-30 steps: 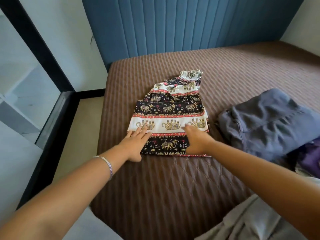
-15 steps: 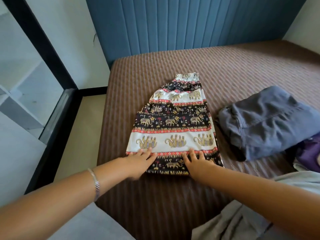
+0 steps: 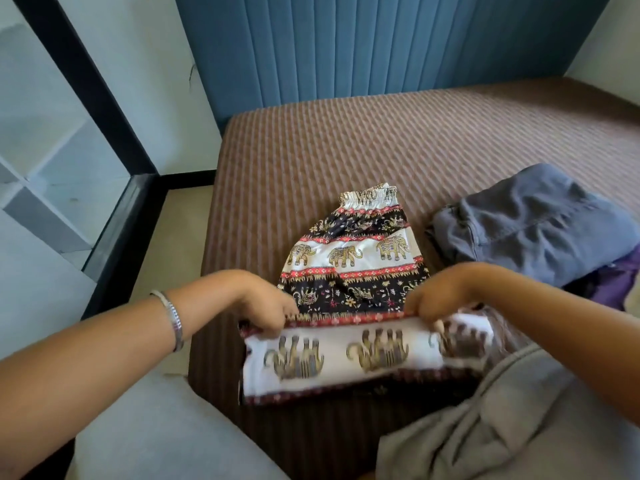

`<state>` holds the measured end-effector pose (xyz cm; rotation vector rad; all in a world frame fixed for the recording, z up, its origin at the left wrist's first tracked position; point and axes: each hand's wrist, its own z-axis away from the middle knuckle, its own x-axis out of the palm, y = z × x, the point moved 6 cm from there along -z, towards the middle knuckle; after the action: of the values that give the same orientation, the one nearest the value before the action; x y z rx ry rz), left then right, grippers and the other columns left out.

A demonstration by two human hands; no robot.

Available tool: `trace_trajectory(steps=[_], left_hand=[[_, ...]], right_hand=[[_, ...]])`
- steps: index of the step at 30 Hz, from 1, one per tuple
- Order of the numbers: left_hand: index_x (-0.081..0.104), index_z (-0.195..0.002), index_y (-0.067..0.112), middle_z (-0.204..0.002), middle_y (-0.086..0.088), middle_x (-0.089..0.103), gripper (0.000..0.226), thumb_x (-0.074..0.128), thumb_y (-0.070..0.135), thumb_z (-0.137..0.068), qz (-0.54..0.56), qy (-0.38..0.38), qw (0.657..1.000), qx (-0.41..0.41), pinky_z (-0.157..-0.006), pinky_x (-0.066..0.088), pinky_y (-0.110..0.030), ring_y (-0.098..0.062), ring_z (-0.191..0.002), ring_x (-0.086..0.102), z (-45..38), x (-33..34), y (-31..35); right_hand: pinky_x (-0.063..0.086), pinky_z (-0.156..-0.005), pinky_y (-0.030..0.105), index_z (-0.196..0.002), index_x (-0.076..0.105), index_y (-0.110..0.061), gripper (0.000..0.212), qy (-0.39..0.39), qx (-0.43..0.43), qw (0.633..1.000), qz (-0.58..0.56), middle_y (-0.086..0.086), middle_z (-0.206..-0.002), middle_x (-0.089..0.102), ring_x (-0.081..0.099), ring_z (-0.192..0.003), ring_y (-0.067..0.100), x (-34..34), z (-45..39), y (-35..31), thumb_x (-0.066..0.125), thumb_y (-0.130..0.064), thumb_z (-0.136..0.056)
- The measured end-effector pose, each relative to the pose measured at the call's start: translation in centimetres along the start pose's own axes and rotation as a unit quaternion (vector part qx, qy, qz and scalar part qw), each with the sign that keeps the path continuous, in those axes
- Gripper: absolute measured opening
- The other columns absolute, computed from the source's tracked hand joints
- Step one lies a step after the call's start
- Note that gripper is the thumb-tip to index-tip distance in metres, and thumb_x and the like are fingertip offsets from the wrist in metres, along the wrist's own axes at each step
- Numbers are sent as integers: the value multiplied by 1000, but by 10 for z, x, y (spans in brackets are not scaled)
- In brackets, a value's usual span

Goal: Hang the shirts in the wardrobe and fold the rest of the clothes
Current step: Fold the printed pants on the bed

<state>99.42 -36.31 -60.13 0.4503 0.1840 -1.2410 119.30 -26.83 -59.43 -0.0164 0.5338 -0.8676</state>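
Both hands, left (image 3: 266, 308) and right (image 3: 438, 299), pinch the near end of the elephant pants (image 3: 349, 268) by the bed's (image 3: 346, 140) near left edge, mid-fold. A grey garment (image 3: 530, 223) lies seemingly folded toward the right edge; purple cloth (image 3: 620, 282) beside it looks unfolded, and no wardrobe shows.

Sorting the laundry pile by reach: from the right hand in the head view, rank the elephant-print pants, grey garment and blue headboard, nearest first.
1. Elephant-print pants: pinched by the right hand.
2. Grey garment: just beyond, to its right.
3. Blue headboard: at the far end of the bed.
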Motion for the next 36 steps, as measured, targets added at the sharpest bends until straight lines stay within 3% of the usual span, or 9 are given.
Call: trace_trajectory(steps=[7,12,17,20,23,28,31,34,36], left_hand=[[50,-128,4,-115,-7,58,43,55,29,-94,154,427,889,-64,-79,46,-31,-20,-97,56,-44,-83,-65],[53,-69,11,-71,-1,55,61,66,71,-71,325,389,858,-89,-54,34,-26,-16,-63,53,-85,-87,-78],[42,-56,15,-54,2,36,38,77,17,-69,352,360,864,-19,-49,23,-24,-14,-51,33,-107,-112,-46],[54,-75,4,-61,-6,46,7,56,-2,-74,568,292,769,31,-56,42,-26,-19,-53,47,-117,-110,-51],[59,-57,5,-58,-9,56,32,38,-5,-80,702,222,672,85,-52,52,-28,-22,-47,56,-124,-105,-58],[35,-66,15,-68,-6,45,18,43,0,-60,784,300,535,98,-58,52,-30,-22,-57,52,-125,-122,-97],[50,-82,11,-77,-5,54,10,54,20,-80,736,309,599,60,-59,46,-29,-19,-62,52,-126,-142,-94],[48,-132,10,-130,-10,57,91,78,61,-63,591,299,749,-6,-91,49,-41,-26,-109,59,-132,-169,-74],[36,-144,10,-148,-11,40,106,86,52,-60,501,317,805,-33,-109,35,-48,-32,-133,41,-135,-187,-56]], right_hand=[[51,-89,40,-130,47,-12,47,403,114,908,2,10,-124,58,57,-108,29,-72,-36,47,49,-6,-84],[7,-121,45,-154,5,-16,65,438,37,897,-41,6,-162,1,1,-149,27,-40,-87,25,31,-43,-101],[-13,-118,44,-154,-10,-25,72,455,71,887,-8,1,-160,-15,-18,-146,22,-18,-120,42,1,-62,-92],[-10,-119,45,-154,-7,-26,75,482,70,874,-4,0,-161,-12,-16,-147,21,-17,-120,40,-5,-63,-89],[-11,-119,45,-153,-9,-27,72,488,73,870,-3,0,-160,-14,-17,-147,21,-17,-123,41,-5,-62,-90],[-11,-117,45,-155,6,-24,78,519,62,853,-5,3,-161,2,-4,-149,23,-17,-124,40,-11,-64,-89],[-10,-117,46,-155,3,-24,77,519,65,852,-5,4,-161,0,-6,-149,23,-17,-125,40,-10,-62,-90],[-10,-117,46,-154,-1,-25,73,516,66,854,-7,3,-161,-5,-10,-148,23,-17,-125,40,-6,-61,-91],[-9,-117,47,-155,0,-25,72,516,62,854,-13,3,-161,-4,-10,-148,23,-16,-126,41,-2,-60,-93]])
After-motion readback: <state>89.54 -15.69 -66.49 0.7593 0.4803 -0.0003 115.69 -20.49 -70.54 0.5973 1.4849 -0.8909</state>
